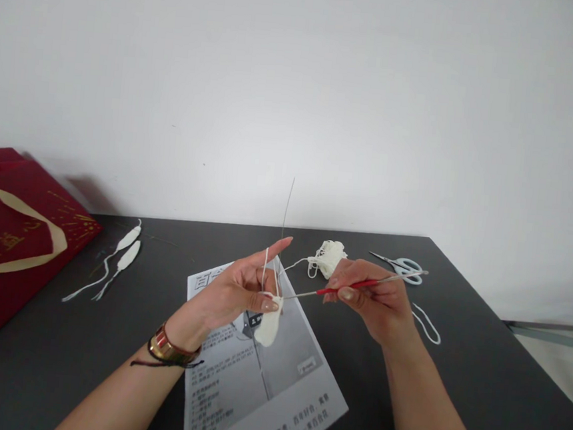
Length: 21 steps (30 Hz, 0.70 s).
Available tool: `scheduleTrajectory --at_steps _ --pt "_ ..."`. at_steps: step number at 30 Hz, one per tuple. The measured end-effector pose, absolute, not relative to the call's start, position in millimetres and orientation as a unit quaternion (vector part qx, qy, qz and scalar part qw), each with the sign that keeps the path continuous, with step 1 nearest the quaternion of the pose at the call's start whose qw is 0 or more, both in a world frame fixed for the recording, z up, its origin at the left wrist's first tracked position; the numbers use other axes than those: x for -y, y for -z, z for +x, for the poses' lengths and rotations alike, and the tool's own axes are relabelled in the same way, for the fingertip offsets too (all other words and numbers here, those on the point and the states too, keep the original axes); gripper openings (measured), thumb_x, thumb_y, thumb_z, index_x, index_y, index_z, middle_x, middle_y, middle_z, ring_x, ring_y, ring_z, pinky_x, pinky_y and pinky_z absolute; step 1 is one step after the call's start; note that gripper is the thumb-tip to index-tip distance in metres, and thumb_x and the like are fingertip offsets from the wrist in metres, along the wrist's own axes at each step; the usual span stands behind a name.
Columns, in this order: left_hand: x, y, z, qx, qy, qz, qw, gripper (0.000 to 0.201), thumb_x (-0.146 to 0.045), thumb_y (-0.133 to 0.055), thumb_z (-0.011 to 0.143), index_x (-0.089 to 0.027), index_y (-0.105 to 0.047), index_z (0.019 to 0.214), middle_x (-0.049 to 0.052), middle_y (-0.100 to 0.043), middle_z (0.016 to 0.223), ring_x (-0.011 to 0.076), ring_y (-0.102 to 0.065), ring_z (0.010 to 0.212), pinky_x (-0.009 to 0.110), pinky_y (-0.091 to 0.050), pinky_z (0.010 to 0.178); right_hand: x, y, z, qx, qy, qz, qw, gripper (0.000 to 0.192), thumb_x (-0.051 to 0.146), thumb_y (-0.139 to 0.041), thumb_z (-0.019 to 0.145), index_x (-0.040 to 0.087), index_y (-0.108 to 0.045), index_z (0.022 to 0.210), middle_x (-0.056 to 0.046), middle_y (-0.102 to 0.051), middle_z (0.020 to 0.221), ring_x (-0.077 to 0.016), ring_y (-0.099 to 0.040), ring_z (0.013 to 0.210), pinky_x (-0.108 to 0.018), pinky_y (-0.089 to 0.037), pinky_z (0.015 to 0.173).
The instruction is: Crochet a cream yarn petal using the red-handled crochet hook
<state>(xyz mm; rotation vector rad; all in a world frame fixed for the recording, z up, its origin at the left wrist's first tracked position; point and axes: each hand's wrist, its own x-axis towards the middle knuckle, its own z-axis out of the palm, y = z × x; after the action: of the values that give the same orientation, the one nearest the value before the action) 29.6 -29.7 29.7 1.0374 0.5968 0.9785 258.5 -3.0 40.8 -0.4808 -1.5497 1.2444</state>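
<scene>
My left hand (240, 291) pinches a small white crocheted piece (269, 324) between thumb and fingers, with white yarn looped over the raised index finger. My right hand (377, 300) grips a red-handled crochet hook (355, 284); its metal tip reaches left into the top of the white piece. The yarn runs back to a small white yarn bundle (330, 256) lying on the dark table (477, 379) just behind my hands. A thin wire stands up behind my left index finger.
A printed instruction sheet (261, 387) lies under my hands. Two finished white crocheted pieces (125, 251) with tails rest at the left, near a dark red gift bag (3, 244). Light-blue scissors (402, 266) and a loose yarn loop (427, 324) lie at the right.
</scene>
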Motion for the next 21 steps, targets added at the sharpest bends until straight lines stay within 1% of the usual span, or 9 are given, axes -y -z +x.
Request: scheduleTrajectory --at_steps 5,10,14,21 --pt "28.9 -29.4 27.5 -0.265 -0.434 0.476 0.717 0.085 -0.007 -0.072 0.069 -0.03 -0.034 0.142 -0.003 -0.06 0.067 0.0097 -0.051 0.057 0.022 -0.035 0.055 -0.5 -36.6 255.9 0.603 -0.568 -0.193 0.526 0.011 0.028 -0.072 0.075 0.018 -0.068 0.074 -0.001 -0.063 0.064 -0.0141 -0.06 0.055 -0.027 -0.049 0.05" --pt "28.6 -28.8 25.4 -0.264 -0.444 0.487 0.704 0.085 -0.007 -0.071 0.072 -0.034 -0.031 0.142 -0.003 -0.061 0.069 0.0098 -0.053 0.058 0.021 -0.034 0.054 -1.2 -33.3 249.9 0.565 -0.593 -0.214 0.532 0.011 0.026 -0.069 0.079 0.017 -0.068 0.074 -0.001 -0.064 0.062 -0.0118 -0.06 0.049 -0.023 -0.047 0.047" --pt "28.2 -28.9 25.6 -0.253 -0.445 0.488 0.707 0.085 -0.006 -0.07 0.072 -0.032 -0.032 0.142 -0.003 -0.062 0.069 0.01 -0.053 0.059 0.022 -0.035 0.055 -1.5 -33.0 250.3 0.567 -0.594 -0.203 0.533 0.009 0.025 -0.068 0.079 0.017 -0.069 0.075 0.0 -0.063 0.064 -0.012 -0.061 0.051 -0.023 -0.048 0.048" --pt "26.7 -28.3 24.5 -0.245 -0.432 0.462 0.734 0.083 -0.005 -0.07 0.071 -0.028 -0.034 0.142 -0.003 -0.058 0.067 0.0091 -0.05 0.058 0.021 -0.034 0.054 -2.4 -35.7 256.2 0.628 -0.556 -0.163 0.519 0.002 0.021 -0.07 0.078 0.02 -0.071 0.079 -0.001 -0.064 0.068 -0.015 -0.062 0.058 -0.028 -0.05 0.052"
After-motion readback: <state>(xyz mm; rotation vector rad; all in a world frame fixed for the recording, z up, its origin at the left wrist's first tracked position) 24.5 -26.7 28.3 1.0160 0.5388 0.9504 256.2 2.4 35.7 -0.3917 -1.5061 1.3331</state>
